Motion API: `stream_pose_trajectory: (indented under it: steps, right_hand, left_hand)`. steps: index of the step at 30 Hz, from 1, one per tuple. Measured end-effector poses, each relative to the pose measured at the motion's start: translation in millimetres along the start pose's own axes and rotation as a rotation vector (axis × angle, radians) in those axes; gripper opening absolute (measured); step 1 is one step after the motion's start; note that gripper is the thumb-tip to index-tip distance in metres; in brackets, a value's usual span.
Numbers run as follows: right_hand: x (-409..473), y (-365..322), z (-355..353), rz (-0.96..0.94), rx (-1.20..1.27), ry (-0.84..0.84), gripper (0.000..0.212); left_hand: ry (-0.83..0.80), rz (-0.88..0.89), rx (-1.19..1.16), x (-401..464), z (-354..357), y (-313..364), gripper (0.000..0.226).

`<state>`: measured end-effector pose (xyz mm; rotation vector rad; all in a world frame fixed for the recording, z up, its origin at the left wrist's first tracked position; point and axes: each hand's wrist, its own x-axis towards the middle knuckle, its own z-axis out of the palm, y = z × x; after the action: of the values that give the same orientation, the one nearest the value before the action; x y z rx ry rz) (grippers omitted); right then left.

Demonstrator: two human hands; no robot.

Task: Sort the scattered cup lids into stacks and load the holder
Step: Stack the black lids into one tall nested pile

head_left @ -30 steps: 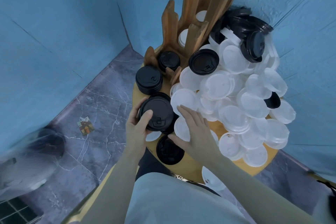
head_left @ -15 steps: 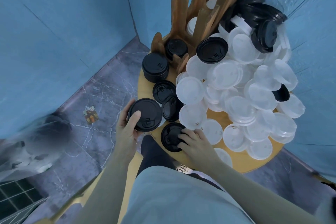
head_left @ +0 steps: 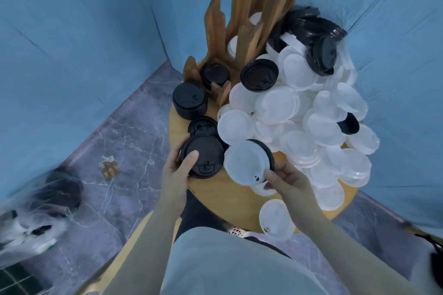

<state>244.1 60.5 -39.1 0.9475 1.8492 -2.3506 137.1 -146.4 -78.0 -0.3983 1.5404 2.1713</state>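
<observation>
Over the table edge, head view: left hand grips a black lid stack.
Right hand: pinches a white lid with a black lid behind it.
Advice: separate the colours before stacking.
Holder: behind the pile.

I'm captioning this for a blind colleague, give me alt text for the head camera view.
Seen from above, a person's left hand grips a black lid stack while the right hand pinches a white lid backed by a black one, over a round wooden table heaped with white lids beside a wooden holder.
</observation>
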Motion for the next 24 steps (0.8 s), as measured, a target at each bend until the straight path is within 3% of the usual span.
stream_pose_trajectory:
  steps: [3,6,9,12,14,16,20,24]
  right_hand:
    - [3.4,-20.1,-8.6,0.083,0.334,-0.071,0.052]
    - [6.9,-32.8,-15.8,0.131,0.360,-0.065,0.037]
    - [6.4,-29.4,-29.1,0.032,-0.082,0.074,0.011]
    - [-0.3,-9.9,-47.5,-0.224,-0.688,0.061,0.017]
    - [-3.3,12.6,-57.4,-0.498,-1.128,-0.027,0.025]
    - [-2.4,33.5,-57.4,-0.620,-1.441,-0.111,0.032]
    - [9.2,52.8,-47.6,-0.562,-1.583,-0.106,0.042]
    - [11.6,44.6,-46.6,-0.506,-1.299,0.021,0.034]
  left_hand:
    - [-0.039,0.022,0.030,4.7,22.2,-3.0,0.050]
    - [-0.015,0.027,0.002,11.0,37.9,-2.5,0.050]
    - [0.032,0.024,-0.008,16.8,41.2,0.9,0.050]
    - [0.038,0.025,0.033,19.2,34.7,2.8,0.054]
    - [0.045,0.020,0.075,17.8,31.4,1.8,0.059]
    - [0.050,0.015,0.075,15.9,31.4,0.0,0.061]
    - [0.039,0.017,0.065,11.5,39.3,-2.4,0.047]
    - [0.032,0.026,0.060,9.9,41.9,-3.2,0.045]
